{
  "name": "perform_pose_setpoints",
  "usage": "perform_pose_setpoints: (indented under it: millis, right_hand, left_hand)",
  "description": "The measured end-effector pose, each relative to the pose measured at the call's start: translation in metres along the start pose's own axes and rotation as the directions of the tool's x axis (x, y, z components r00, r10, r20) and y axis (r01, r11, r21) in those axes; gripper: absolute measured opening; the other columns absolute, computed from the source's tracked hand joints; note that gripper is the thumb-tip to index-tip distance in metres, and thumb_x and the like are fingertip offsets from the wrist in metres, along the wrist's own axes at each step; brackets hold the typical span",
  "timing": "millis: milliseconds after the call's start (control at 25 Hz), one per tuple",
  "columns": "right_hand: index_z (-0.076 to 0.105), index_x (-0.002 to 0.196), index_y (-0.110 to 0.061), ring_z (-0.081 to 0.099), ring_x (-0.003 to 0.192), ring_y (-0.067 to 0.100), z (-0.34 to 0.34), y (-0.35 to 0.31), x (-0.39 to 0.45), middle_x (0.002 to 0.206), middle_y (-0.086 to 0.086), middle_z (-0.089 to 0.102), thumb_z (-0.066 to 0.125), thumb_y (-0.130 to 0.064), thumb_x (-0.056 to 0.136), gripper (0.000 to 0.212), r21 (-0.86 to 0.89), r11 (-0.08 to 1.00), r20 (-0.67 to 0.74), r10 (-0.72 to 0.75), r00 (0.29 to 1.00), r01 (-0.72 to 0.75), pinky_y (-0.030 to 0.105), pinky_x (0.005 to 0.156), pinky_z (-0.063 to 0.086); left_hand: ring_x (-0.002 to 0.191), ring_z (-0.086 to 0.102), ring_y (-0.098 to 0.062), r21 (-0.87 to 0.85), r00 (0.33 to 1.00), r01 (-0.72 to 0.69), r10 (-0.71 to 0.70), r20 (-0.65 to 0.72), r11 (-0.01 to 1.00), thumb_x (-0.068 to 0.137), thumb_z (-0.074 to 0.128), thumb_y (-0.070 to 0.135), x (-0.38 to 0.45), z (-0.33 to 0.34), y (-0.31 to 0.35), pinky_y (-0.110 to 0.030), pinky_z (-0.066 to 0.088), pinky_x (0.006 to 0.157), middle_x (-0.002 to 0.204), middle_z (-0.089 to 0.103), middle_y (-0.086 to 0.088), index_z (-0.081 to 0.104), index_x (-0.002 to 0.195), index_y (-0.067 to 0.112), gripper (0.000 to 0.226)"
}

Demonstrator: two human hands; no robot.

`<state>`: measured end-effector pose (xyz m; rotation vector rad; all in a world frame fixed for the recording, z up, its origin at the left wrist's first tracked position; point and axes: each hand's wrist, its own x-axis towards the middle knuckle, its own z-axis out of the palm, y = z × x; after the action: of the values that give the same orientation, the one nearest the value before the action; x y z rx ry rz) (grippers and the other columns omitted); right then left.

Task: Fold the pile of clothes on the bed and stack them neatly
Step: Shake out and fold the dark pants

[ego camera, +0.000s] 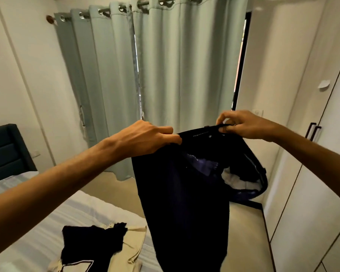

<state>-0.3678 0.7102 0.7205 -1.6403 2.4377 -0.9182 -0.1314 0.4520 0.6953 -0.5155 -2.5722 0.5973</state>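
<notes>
I hold a pair of dark trousers (183, 193) up in front of me, above the edge of the bed (47, 228) and the pale floor (243, 232). My left hand (145, 137) grips one end of the waistband, its fingers (165, 132) curled over the cloth and pinching it against the thumb. My right hand (241, 124) holds the other end, thumb and fingertips pinching the band from above, the other fingers bent. The waistband runs nearly taut between my two hands, with a small pale printed label showing on its inside. The trousers are navy, almost black, and hang straight down in a long column that reaches the lower border of the view. On the right side the top gapes open, so I can see the lighter lining and a whitish pocket bag inside, with one flap of the cloth bulging out toward the wardrobe (312, 173). Below my left forearm, on the striped sheet of the bed, lie a crumpled black garment (90, 242) and a beige garment (133, 246), the black one partly on top of the beige. Behind the trousers hang grey-green curtains (165, 75), and a dark headboard (6, 150) stands at the left.
</notes>
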Motion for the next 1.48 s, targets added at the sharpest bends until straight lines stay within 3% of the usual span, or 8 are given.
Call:
perform_pose_setpoints:
  millis: [200,400,640,800,1000,1160,1280,1480]
  right_hand:
    - [0.041,0.098,-0.025,0.047,0.061,0.012,-0.001,0.039,-0.009,0.079,-0.003,0.048,0.042,-0.016,0.108,0.014,-0.419,0.877,0.057,-0.235,0.97,0.237,0.028,0.063,0.042]
    - [0.069,0.103,-0.028,0.063,0.095,0.022,-0.008,0.108,-0.048,0.11,-0.003,0.063,0.055,-0.005,0.09,0.031,-0.688,0.688,0.367,0.059,0.928,0.229,0.025,0.075,0.048]
    - [0.048,0.132,-0.038,0.06,0.096,0.012,0.042,0.142,-0.092,0.107,-0.011,0.063,0.032,-0.074,0.087,0.06,-0.838,0.422,0.438,0.142,0.888,0.346,0.035,0.088,0.046]
    - [0.068,0.07,-0.013,0.061,0.062,0.014,0.03,0.141,-0.067,0.068,-0.006,0.059,0.03,-0.087,0.092,0.086,-0.398,0.912,-0.021,-0.119,0.993,0.101,0.034,0.06,0.044]
    - [0.074,0.107,-0.006,0.068,0.092,0.033,-0.014,0.143,-0.03,0.108,0.02,0.069,0.046,0.006,0.098,0.032,-0.039,0.955,-0.21,0.279,0.937,-0.293,0.035,0.072,0.066]
    - [0.081,0.083,-0.036,0.066,0.082,0.008,-0.001,0.128,-0.033,0.103,0.006,0.074,0.054,-0.003,0.081,0.043,-0.202,0.959,0.156,0.232,0.96,-0.199,0.016,0.072,0.056]
    - [0.077,0.107,-0.049,0.062,0.105,0.008,0.046,0.133,-0.061,0.118,-0.008,0.061,0.069,-0.028,0.071,0.042,-0.342,0.935,0.554,0.283,0.783,-0.095,0.029,0.095,0.052]
    - [0.065,0.132,-0.034,0.058,0.112,0.009,0.146,0.155,-0.119,0.123,-0.01,0.057,0.064,-0.074,0.087,0.061,-0.422,0.901,0.651,0.224,0.725,0.101,0.021,0.091,0.046]
  left_hand:
    - [0.112,0.054,-0.019,-0.132,0.992,0.016,-0.032,-0.121,0.991,0.108,0.04,0.04,0.011,0.006,-0.016,-0.038,0.049,0.094,0.136,0.057,0.005,0.069,0.12,0.027,0.034]
    - [0.08,0.064,-0.025,-0.692,0.938,0.305,-0.333,0.098,0.654,0.109,0.05,0.036,-0.01,0.002,-0.034,-0.047,0.054,0.079,0.085,0.065,0.0,0.066,0.101,0.019,0.025]
    - [0.058,0.058,-0.014,-0.006,0.986,0.074,-0.072,0.148,0.997,0.108,0.022,0.058,0.002,0.0,-0.053,-0.028,0.047,0.072,0.072,0.065,0.008,0.06,0.102,0.032,0.046]
    - [0.064,0.062,-0.019,0.126,0.99,0.102,-0.113,0.079,0.987,0.109,0.019,0.059,0.006,-0.004,-0.051,-0.028,0.042,0.057,0.083,0.066,0.007,0.055,0.104,0.031,0.045]
    - [0.06,0.058,-0.014,-0.414,0.981,0.187,-0.15,0.121,0.891,0.111,0.041,0.045,0.024,-0.016,-0.017,-0.027,0.044,0.061,0.066,0.056,0.007,0.056,0.093,0.025,0.031]
    - [0.068,0.07,-0.013,-0.659,0.967,0.248,-0.223,0.123,0.71,0.108,0.054,0.035,0.034,-0.02,0.017,-0.02,0.053,0.063,0.074,0.07,0.008,0.07,0.1,0.022,0.022]
    - [0.079,0.073,-0.002,-0.601,0.941,0.297,-0.333,0.053,0.742,0.107,0.056,0.04,0.032,-0.013,0.006,-0.021,0.059,0.072,0.083,0.073,0.019,0.073,0.104,0.026,0.022]
    - [0.084,0.073,-0.003,-0.53,0.918,0.366,-0.39,0.07,0.765,0.1,0.052,0.06,0.028,0.003,0.005,-0.042,0.064,0.078,0.092,0.076,0.013,0.075,0.105,0.032,0.036]
